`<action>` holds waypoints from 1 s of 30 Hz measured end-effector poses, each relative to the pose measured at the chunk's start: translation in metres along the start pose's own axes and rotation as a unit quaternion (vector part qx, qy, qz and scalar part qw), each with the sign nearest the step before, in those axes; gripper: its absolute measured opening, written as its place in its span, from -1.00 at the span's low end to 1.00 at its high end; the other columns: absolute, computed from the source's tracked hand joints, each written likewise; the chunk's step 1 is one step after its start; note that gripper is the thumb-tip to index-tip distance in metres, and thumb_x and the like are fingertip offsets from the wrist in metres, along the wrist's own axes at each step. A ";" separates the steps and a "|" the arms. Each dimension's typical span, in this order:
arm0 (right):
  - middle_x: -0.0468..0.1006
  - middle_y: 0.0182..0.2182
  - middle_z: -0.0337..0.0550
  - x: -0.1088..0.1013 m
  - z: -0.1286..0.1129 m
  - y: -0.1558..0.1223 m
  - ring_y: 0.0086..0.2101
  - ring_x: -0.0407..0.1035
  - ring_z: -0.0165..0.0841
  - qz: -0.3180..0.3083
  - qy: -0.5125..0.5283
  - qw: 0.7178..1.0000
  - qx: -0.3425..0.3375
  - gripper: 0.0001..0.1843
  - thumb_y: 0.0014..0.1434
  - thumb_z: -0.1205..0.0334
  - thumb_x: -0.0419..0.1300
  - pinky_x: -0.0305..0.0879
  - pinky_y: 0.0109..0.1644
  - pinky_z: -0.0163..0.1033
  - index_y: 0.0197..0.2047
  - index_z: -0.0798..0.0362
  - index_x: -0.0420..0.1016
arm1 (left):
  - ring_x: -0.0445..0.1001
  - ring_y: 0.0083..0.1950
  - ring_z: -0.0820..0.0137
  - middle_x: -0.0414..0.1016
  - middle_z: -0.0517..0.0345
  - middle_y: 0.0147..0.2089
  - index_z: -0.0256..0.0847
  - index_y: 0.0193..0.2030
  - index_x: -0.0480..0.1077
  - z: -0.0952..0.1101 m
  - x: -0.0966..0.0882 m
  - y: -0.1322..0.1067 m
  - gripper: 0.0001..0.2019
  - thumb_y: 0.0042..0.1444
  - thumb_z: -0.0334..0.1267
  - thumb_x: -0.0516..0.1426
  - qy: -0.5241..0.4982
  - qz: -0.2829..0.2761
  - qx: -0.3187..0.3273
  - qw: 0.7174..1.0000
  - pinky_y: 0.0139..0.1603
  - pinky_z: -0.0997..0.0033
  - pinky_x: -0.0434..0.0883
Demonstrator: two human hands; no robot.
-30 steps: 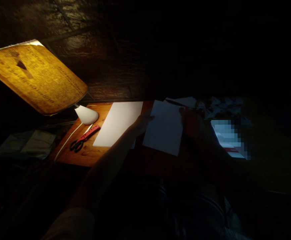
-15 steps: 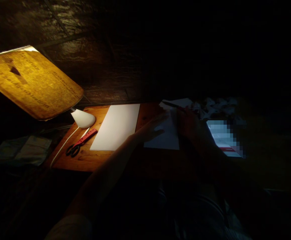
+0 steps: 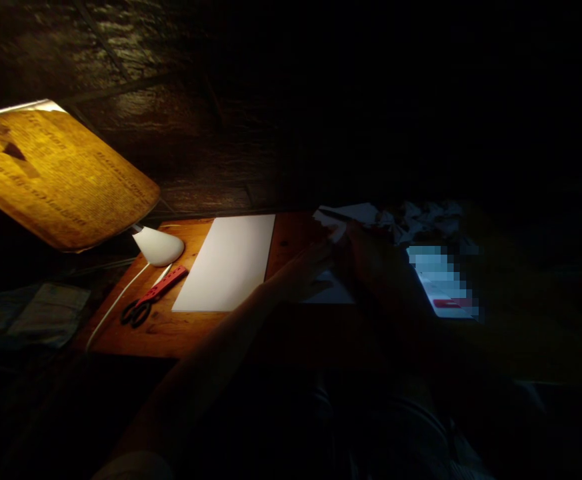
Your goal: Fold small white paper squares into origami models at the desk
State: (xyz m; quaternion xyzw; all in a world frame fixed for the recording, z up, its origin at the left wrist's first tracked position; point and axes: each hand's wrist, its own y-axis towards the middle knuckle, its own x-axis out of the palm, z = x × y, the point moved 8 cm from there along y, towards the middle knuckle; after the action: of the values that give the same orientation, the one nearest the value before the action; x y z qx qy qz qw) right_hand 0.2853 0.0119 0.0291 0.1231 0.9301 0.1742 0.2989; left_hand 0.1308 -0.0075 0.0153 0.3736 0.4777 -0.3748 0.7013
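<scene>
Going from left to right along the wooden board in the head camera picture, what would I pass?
scissors → large white sheet → left hand → right hand → lit screen

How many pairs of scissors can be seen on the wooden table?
1. The red and black scissors lie near the white lamp, left of the flat white sheet. The dark surroundings may hide others.
</scene>
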 end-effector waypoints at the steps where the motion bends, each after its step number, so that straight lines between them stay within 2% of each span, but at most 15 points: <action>1: 0.58 0.16 0.03 0.000 -0.002 -0.002 0.06 0.53 -0.14 0.000 -0.003 1.000 0.003 -0.63 0.46 0.04 0.23 0.53 0.15 0.06 0.21 0.04 0.54 | -0.16 0.73 0.05 0.05 -0.22 0.66 -0.23 0.37 0.41 0.001 0.001 0.000 -0.52 0.42 -0.06 0.20 0.005 -0.002 0.001 1.000 0.67 -0.21 0.07; 4: 0.65 0.13 0.09 -0.004 -0.004 -0.004 0.12 0.52 -0.05 0.008 -0.016 1.000 0.013 -0.62 0.49 0.09 0.07 0.48 0.22 0.08 0.21 0.01 0.56 | -0.14 0.72 -0.03 0.03 -0.29 0.66 -0.29 0.21 0.50 0.004 0.001 0.000 -0.60 0.39 -0.06 0.22 0.015 -0.007 -0.001 1.000 0.66 -0.25 0.07; 6: 0.61 0.21 0.16 -0.008 -0.002 -0.001 0.20 0.48 0.00 0.022 -0.036 0.999 0.012 -0.55 0.45 0.14 0.05 0.42 0.30 0.16 0.30 0.04 0.51 | -0.15 0.72 -0.03 -0.06 -0.28 0.69 -0.30 0.22 0.48 0.006 0.000 0.000 -0.60 0.38 -0.09 0.23 0.020 -0.005 -0.006 1.000 0.66 -0.26 0.05; 8: 0.58 0.25 0.20 -0.012 0.001 0.003 0.25 0.45 -0.01 0.029 -0.068 0.997 0.005 -0.51 0.40 0.21 0.04 0.34 0.38 0.20 0.30 0.09 0.51 | -0.18 0.73 0.00 -0.11 -0.25 0.70 -0.27 0.29 0.44 0.008 -0.002 -0.001 -0.57 0.39 -0.10 0.22 0.025 -0.004 -0.005 1.000 0.66 -0.25 0.06; 11: 0.64 0.17 0.15 -0.011 0.003 0.007 0.20 0.49 -0.04 0.001 -0.127 0.992 -0.018 -0.56 0.35 0.31 0.01 0.31 0.41 0.19 0.13 0.08 0.64 | -0.17 0.73 -0.01 -0.02 -0.27 0.68 -0.28 0.35 0.41 0.008 -0.001 -0.001 -0.52 0.42 -0.05 0.18 0.040 -0.016 -0.010 0.999 0.65 -0.27 0.07; 14: 0.69 0.07 0.12 -0.005 0.000 0.005 0.11 0.53 0.01 -0.053 -0.191 0.979 -0.046 -0.67 0.32 0.31 0.11 0.36 0.34 0.24 -0.02 0.05 0.69 | -0.15 0.72 -0.04 0.07 -0.29 0.65 -0.31 0.40 0.37 0.005 0.003 0.000 -0.46 0.44 -0.01 0.13 0.059 -0.029 -0.022 0.998 0.65 -0.28 0.06; 16: 0.67 0.12 0.17 -0.004 -0.002 0.002 0.13 0.51 0.08 -0.074 -0.220 0.971 -0.053 -0.65 0.30 0.28 0.17 0.36 0.31 0.28 0.08 0.08 0.67 | -0.15 0.72 -0.03 0.09 -0.25 0.65 -0.28 0.46 0.32 0.005 0.004 0.000 -0.43 0.45 0.01 0.11 0.065 -0.030 -0.024 0.997 0.65 -0.27 0.07; 20: 0.50 0.34 0.24 -0.006 -0.003 0.000 0.27 0.41 0.12 -0.092 -0.232 0.967 -0.059 -0.34 0.26 0.31 0.22 0.32 0.37 0.25 0.42 0.19 0.42 | -0.14 0.72 0.01 0.10 -0.18 0.65 -0.22 0.48 0.30 0.005 0.002 0.001 -0.40 0.41 0.00 0.16 0.065 -0.025 -0.034 0.997 0.65 -0.22 0.07; 26: 0.55 0.31 0.10 -0.007 -0.011 -0.001 0.27 0.41 0.09 -0.122 -0.236 0.962 -0.060 -0.47 0.37 0.31 0.14 0.33 0.36 0.27 0.37 -0.02 0.54 | -0.10 0.71 -0.07 0.14 -0.20 0.63 -0.29 0.45 0.34 0.010 0.000 0.003 -0.41 0.38 -0.04 0.17 0.055 -0.030 -0.049 0.997 0.65 -0.24 0.08; 30: 0.56 0.28 0.13 -0.007 -0.010 0.000 0.28 0.40 0.05 -0.116 -0.229 0.965 -0.052 -0.51 0.39 0.28 0.16 0.33 0.37 0.22 0.34 -0.01 0.57 | -0.13 0.72 -0.05 0.16 -0.21 0.62 -0.30 0.43 0.36 0.013 0.003 0.004 -0.45 0.38 -0.10 0.16 0.064 -0.027 -0.036 0.997 0.66 -0.21 0.06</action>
State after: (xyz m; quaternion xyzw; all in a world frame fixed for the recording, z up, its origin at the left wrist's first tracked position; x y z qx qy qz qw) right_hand 0.2843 0.0070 0.0404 0.0352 0.8343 0.1533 0.5284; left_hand 0.1400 -0.0181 0.0168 0.3582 0.5445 -0.3521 0.6717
